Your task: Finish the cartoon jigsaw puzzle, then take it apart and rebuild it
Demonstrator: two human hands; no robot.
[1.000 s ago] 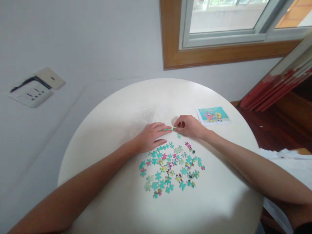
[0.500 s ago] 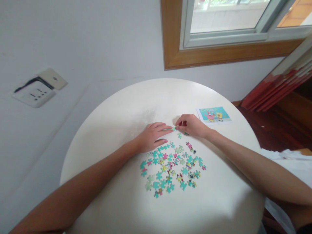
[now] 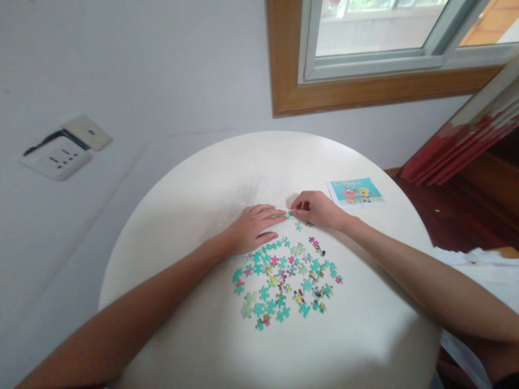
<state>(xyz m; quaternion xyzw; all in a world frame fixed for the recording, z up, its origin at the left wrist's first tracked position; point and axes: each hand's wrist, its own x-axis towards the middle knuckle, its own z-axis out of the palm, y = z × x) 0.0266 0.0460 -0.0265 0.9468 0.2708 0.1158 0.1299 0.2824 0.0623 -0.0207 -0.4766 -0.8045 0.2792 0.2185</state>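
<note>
My left hand [image 3: 252, 228] lies flat with its fingers stretched out, resting on joined green puzzle pieces that it mostly covers. At its fingertips, a green jigsaw puzzle piece [image 3: 289, 214] meets the thumb and forefinger of my right hand [image 3: 318, 209], which are pinched on its right end. Just below, a loose teal piece [image 3: 298, 226] lies close to the right fingers. Nearer to me spread several loose jigsaw pieces [image 3: 264, 293] in teal, pale green, pink and yellow. Part of another piece shows under the right palm.
A cartoon reference picture [image 3: 358, 191] lies on the round white table [image 3: 194, 346], right of my right hand. Beyond the table's far edge is a wall with a socket [image 3: 60, 156] and a wood-framed window [image 3: 286, 81]. A red and white curtain [image 3: 454, 143] hangs at right.
Both hands keep nearly the same place and pose. Only a very slight shift of the camera view shows.
</note>
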